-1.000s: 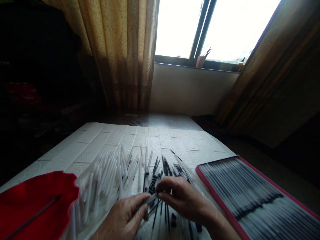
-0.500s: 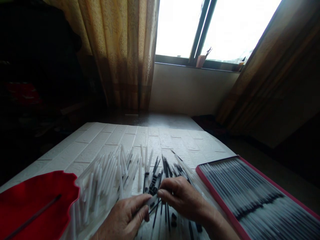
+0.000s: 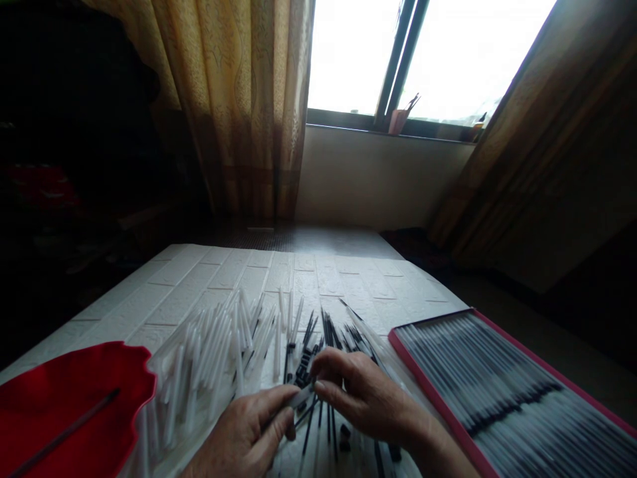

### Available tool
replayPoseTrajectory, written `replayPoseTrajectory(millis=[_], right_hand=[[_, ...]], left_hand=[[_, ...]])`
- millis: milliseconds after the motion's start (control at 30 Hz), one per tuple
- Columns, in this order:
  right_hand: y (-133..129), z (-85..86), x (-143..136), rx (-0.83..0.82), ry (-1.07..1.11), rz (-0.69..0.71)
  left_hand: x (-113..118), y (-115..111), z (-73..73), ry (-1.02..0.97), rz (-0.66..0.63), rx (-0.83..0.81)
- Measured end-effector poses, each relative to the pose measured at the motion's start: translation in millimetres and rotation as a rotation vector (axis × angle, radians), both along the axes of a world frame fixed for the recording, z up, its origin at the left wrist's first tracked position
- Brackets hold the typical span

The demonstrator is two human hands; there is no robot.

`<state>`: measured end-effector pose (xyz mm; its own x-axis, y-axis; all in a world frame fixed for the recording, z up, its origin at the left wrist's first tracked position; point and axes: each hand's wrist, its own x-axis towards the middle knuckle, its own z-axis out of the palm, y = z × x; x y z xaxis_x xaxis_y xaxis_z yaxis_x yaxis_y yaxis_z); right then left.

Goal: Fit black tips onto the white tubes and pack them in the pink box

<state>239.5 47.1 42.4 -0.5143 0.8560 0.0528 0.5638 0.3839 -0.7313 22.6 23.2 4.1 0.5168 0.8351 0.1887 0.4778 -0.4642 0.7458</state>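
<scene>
My left hand point(image 3: 253, 425) is closed around a translucent plastic tube point(image 3: 301, 397), with the thumb and index finger pinching it. At the tube's far end, the curled fingers of my right hand point(image 3: 353, 392) pinch the tip; any smaller part between them is hidden. Thin black rods point(image 3: 332, 332) with pointed ends lie fanned out beyond and beneath my hands. Small black caps point(image 3: 304, 365) are heaped just past my fingertips, and a few more black pieces point(image 3: 344, 438) lie below my right wrist. Left of my hands, many loose translucent tubes point(image 3: 213, 345) are piled up.
A red scalloped bowl point(image 3: 74, 365) with one dark thin stick point(image 3: 74, 428) inside stands at the left. On the right, a red-edged tray point(image 3: 428, 392) holds rows of tubes with dark cores point(image 3: 497, 372). The white brick-patterned tabletop point(image 3: 259, 269) reaches toward the window wall.
My right hand's fingers have shifted slightly and lifted a little at the tube's end. The left hand keeps its grip on the tube, and the view has moved very slightly.
</scene>
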Motion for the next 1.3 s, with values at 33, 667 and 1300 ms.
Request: replayPoseTrajectory(millis=[33, 667, 1300], right_hand=[[0, 0.6, 1, -0.001, 0.003, 0.002], [2, -6.0, -2, 0.032, -0.061, -0.029], [6, 4.2, 14, 0.003, 0.143, -0.096]], left_hand=[[0, 0, -0.2, -0.001, 0.000, 0.001], [0, 0, 0.8, -0.020, 0.004, -0.076], [-4, 1, 3.3, -0.095, 0.075, -0.175]])
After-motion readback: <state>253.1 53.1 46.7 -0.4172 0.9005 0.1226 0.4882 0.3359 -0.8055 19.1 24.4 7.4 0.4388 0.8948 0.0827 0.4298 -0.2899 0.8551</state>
